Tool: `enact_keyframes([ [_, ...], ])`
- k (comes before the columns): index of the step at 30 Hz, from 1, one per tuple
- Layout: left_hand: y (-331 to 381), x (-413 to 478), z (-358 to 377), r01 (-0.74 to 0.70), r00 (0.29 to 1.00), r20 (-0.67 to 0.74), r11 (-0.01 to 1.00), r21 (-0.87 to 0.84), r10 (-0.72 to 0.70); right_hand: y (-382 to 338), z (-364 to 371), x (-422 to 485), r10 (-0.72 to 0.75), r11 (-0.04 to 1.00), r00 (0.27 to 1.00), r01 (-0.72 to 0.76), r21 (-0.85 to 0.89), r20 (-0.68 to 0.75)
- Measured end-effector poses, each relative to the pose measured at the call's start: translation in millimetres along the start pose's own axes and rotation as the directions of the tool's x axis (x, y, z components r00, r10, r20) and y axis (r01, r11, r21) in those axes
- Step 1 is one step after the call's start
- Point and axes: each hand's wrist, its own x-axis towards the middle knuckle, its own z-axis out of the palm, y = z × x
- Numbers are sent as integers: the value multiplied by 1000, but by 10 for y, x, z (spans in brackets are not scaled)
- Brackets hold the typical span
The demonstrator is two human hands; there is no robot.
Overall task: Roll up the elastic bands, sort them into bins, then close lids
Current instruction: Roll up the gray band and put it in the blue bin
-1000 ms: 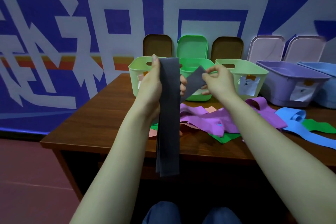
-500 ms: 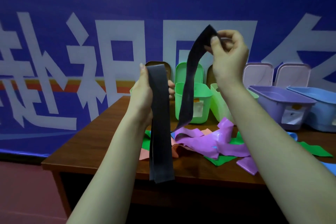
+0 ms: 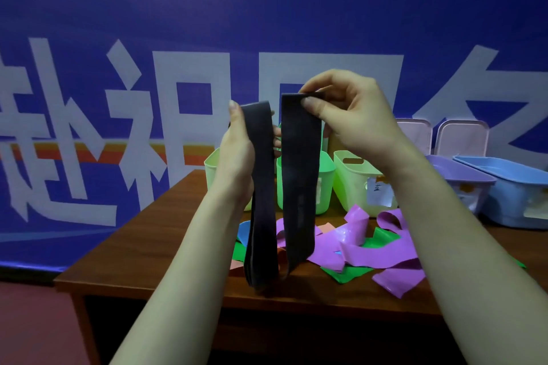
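Note:
A long black elastic band [image 3: 299, 187] hangs in a U between my two hands, raised above the table. My left hand [image 3: 237, 154] grips one end, folded into several layers that hang down. My right hand [image 3: 353, 118] pinches the other end between thumb and fingers at the top. Below, a loose pile of purple bands [image 3: 355, 246], green bands [image 3: 347, 274], a blue band [image 3: 243, 231] and pink bands lies on the brown table [image 3: 154, 231]. Open bins stand behind: light green [image 3: 212, 166], green [image 3: 326, 175], light green [image 3: 351, 178], purple [image 3: 459, 175], blue [image 3: 510, 187].
Two pale lids [image 3: 462, 136] lean against the blue printed wall behind the purple and blue bins. The table's front edge runs low across the view, with red floor at the left. White labels are stuck on the bin fronts.
My right hand has come down and toward my left hand with its end of the black band, now level with it. The band's right strand now hangs flat and untwisted.

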Motion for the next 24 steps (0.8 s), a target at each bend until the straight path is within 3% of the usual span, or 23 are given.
enact_keyframes([
  [7, 2, -5, 78, 43, 998, 48, 999, 31, -45, -61, -12, -32, -30, 994, 994, 19, 106, 104],
  [12, -12, -64, 111, 10, 990, 142, 999, 39, -16, -10, 34, -40, -94, 986, 995, 98, -136, 32],
  [24, 21, -137, 114, 42, 967, 251, 998, -46, -29, -47, 26, -68, -147, 963, 989, 144, -226, 6],
])
